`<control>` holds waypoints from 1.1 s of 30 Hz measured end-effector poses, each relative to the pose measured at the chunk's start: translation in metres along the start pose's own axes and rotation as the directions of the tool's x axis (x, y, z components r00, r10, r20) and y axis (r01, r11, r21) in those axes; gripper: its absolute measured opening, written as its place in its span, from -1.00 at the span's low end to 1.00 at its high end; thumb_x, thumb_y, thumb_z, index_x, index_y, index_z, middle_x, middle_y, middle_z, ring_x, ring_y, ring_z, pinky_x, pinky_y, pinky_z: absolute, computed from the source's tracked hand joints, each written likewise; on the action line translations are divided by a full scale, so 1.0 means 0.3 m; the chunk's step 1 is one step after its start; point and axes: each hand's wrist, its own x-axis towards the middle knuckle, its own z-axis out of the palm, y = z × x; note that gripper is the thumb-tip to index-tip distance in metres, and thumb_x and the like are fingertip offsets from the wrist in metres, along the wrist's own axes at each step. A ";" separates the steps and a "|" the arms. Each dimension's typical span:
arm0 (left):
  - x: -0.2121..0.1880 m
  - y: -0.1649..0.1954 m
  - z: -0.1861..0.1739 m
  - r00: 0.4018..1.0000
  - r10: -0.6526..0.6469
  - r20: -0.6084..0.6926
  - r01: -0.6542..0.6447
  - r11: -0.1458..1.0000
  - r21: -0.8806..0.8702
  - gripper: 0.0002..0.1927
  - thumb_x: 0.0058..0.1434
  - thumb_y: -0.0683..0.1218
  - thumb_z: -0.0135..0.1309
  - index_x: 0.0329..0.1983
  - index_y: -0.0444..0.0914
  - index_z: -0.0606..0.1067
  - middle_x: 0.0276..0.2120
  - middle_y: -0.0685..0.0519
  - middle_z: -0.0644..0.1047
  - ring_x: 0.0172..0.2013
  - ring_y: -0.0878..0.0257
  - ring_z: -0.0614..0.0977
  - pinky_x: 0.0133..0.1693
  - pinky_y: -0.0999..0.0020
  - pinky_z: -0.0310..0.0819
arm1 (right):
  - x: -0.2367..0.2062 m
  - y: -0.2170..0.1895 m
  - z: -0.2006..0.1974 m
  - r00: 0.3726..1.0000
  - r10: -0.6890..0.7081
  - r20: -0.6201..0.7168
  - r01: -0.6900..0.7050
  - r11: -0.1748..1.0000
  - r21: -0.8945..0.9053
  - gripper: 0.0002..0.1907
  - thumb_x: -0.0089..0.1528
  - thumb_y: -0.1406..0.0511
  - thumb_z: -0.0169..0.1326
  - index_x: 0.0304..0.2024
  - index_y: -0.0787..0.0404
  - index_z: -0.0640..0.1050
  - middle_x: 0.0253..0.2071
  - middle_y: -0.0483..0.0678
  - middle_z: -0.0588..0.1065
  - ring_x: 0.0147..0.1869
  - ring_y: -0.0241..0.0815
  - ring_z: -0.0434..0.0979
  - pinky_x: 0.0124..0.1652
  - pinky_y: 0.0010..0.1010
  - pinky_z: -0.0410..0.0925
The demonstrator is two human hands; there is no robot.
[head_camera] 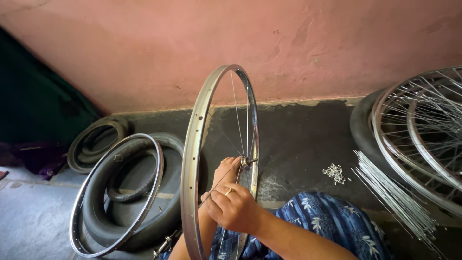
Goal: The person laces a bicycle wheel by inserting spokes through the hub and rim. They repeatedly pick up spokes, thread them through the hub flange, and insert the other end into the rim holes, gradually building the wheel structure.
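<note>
Upright bicycle rim [192, 159] with few spokes, right hand [233, 208] pinching a spoke [222, 179] near the hub [246, 162], left hand hidden behind rim, grip indeterminable, loose spoke bundle [394, 197] on floor [298, 139] at right

A dark, worn floor [298, 139] carries everything. On it at the left lie black tyres [96, 139] with a bare steel rim [115, 192] leaning over them; at the right sit a small heap of nipples [334, 173], a bundle of loose spokes [394, 197] and spoked wheels [423, 130]
</note>
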 end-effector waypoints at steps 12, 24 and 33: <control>0.002 -0.081 0.099 0.996 0.004 -0.094 0.000 0.999 0.046 -0.67 0.24 -0.10 -0.07 0.05 -0.17 0.49 -0.08 -0.05 0.55 0.00 -0.01 0.55 -0.02 0.10 0.44 | 0.039 0.055 0.028 0.906 0.397 0.147 -0.421 0.878 0.227 -0.79 0.06 0.30 0.24 -0.27 0.24 0.62 -0.29 0.01 0.56 -0.07 0.03 0.51 0.04 -0.20 0.34; 0.037 -0.098 0.090 0.960 -0.269 0.082 0.259 0.959 0.113 -0.60 0.29 0.09 -0.09 0.15 -0.10 0.46 0.07 -0.09 0.51 0.09 -0.06 0.53 -0.03 0.11 0.48 | -0.083 0.158 0.217 0.425 0.623 0.656 -0.320 -0.575 0.753 -0.88 0.31 0.44 0.10 -0.14 0.33 0.62 -0.22 -0.07 0.55 -0.09 -0.28 0.47 0.01 -0.47 0.32; 0.057 -0.020 -0.160 0.869 -0.450 -0.208 0.296 0.808 -0.510 -0.82 0.29 -0.11 0.04 -0.17 -0.33 0.53 -0.31 -0.13 0.57 -0.27 0.03 0.58 -0.22 0.15 0.45 | -0.094 0.162 0.281 0.392 0.689 0.609 -0.185 -0.590 0.786 -0.89 0.30 0.44 0.13 -0.13 0.30 0.62 -0.23 -0.09 0.56 -0.10 -0.29 0.46 0.03 -0.46 0.32</control>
